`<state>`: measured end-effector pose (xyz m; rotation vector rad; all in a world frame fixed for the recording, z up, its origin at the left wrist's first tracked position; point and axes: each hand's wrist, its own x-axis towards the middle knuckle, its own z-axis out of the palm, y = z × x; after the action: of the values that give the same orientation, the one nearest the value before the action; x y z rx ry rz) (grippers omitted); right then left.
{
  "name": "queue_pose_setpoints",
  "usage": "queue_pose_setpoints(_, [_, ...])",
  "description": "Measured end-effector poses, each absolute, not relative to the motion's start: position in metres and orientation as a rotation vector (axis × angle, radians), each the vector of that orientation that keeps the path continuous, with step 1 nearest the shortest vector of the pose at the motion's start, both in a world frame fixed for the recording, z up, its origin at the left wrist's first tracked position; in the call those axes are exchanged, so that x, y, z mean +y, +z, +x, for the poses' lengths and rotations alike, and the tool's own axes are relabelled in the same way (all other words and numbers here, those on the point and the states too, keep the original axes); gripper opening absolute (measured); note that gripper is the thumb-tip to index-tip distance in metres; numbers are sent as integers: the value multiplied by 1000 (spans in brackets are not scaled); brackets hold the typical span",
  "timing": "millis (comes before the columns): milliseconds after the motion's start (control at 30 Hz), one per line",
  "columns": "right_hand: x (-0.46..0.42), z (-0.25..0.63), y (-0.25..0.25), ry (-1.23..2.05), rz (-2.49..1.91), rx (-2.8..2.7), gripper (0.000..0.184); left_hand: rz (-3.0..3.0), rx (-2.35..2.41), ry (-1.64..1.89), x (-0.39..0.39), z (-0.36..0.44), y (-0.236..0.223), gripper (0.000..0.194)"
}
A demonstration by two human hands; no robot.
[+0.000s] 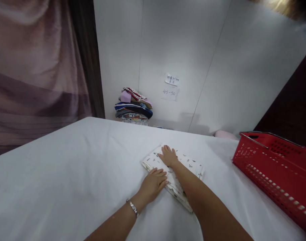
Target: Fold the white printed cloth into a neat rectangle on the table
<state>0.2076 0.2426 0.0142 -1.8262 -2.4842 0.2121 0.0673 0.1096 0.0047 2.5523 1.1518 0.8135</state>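
A folded white cloth [190,163] with small grey and dark prints lies flat on the white-covered table [67,174], turned at an angle. My left hand [154,182], with a silver bracelet at the wrist, rests on the cloth's near left edge, fingers stretched out. Farther back, my right hand [168,156] lies palm down on top of the cloth with its fingers spread. Part of the cloth's right side is covered by my right forearm. Its folded layers show along the near edge.
On the right of the table stands a red plastic basket [273,170] with metal handles. Beyond the far edge is a stack of folded fabrics [134,108] against the wall. Two paper notes [170,92] hang there. A pinkish curtain [37,67] hangs at the left.
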Motion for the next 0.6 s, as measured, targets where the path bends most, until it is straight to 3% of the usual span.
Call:
queue_pose_setpoints(333, [198,243,57,290,-1876,-2560,53,2565,1092,822,109,64,2,32])
queue_pose_setpoints(600, [146,375,26,291,-2059,-1865,51,2503,1058,883,116,64,8,31])
